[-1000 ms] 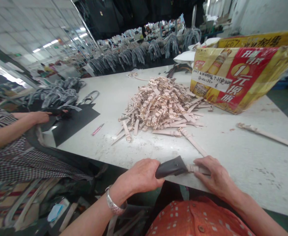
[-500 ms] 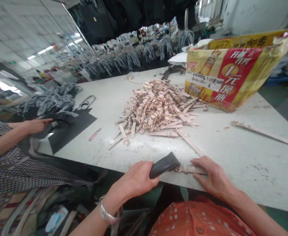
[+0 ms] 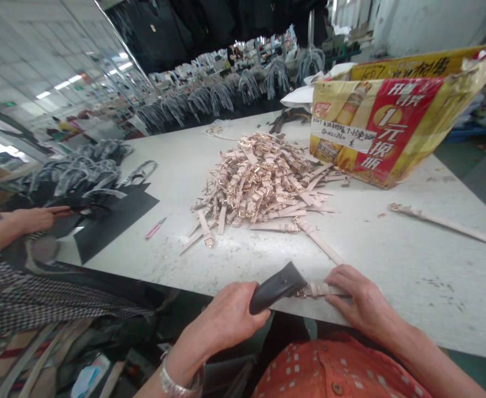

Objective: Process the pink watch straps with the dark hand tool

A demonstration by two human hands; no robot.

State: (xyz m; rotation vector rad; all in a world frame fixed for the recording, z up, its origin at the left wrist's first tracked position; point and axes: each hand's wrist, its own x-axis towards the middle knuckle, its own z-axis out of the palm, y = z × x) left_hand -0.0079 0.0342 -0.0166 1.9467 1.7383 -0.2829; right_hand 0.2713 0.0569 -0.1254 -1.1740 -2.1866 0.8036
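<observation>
My left hand [image 3: 237,309] is closed around a black, smooth piece with a wide, blunt end [image 3: 278,287]; its exact kind is unclear. That end reaches the buckle of a beige buckle strap [image 3: 318,289] lying near the table's front edge. On the other end of this strap, my right hand [image 3: 359,296] grips with thumb and fingers, hiding the part beneath. Another beige strap [image 3: 318,240] runs from the heap down to my right fingertips. Ahead of both hands lies a big heap of beige straps with gold buckles [image 3: 259,179].
A yellow and red carton [image 3: 396,127] stands at the right rear of the white table [image 3: 172,193]. A single strap [image 3: 442,222] lies on the right. On the left are a small pink tool [image 3: 156,228], black sheets [image 3: 114,221] and a co-worker's hand [image 3: 36,218].
The black piece in my left hand has shifted slightly and its end now overlaps the strap's buckle. My right hand has barely moved. The co-worker's hand has moved left.
</observation>
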